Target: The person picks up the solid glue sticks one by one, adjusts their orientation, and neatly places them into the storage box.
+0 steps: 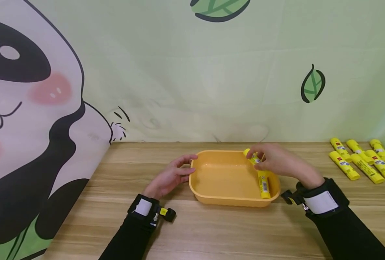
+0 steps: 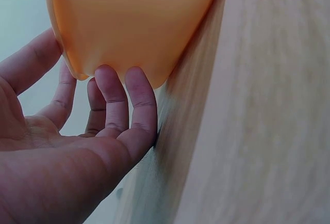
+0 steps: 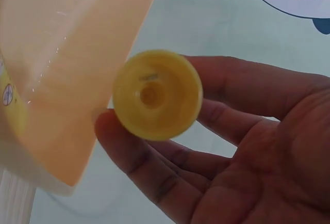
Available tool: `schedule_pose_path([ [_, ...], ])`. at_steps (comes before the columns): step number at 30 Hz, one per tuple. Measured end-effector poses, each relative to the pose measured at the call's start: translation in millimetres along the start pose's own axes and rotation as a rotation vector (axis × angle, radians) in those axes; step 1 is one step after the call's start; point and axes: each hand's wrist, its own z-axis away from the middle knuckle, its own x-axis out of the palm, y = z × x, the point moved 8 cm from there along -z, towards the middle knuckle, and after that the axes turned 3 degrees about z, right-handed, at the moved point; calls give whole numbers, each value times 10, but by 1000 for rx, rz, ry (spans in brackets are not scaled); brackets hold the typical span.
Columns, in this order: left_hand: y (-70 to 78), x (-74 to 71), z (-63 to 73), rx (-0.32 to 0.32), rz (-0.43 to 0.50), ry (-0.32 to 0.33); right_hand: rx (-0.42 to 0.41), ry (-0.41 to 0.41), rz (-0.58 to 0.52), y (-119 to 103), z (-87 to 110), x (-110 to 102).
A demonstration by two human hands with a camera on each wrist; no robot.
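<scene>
A yellow-orange plastic tray (image 1: 225,180) stands on the wooden table. At its left end is my left hand (image 1: 171,177), fingertips touching the rim and outer wall. The left wrist view shows several fingers (image 2: 114,100) bent lightly against the end of the tray (image 2: 134,22). Over the tray's right end, my right hand (image 1: 277,160) pinches a yellow glue stick (image 1: 253,157) between thumb and fingers. In the right wrist view, the round hollow base of this glue stick (image 3: 157,95) faces the camera. Below that hand, another yellow glue stick (image 1: 264,186) lies along the tray's right side.
Several more yellow glue sticks (image 1: 344,166) lie in loose rows at the table's back right. A pale green backdrop (image 1: 186,79) with a panda and leaves rises behind the wooden table (image 1: 218,231). Both wrists carry black camera bands.
</scene>
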Motion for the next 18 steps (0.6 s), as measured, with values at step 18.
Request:
schedule_pose_path([
  [18,4,-4,-3,-6,4,7,-2,-41,-61,-103,25,5],
])
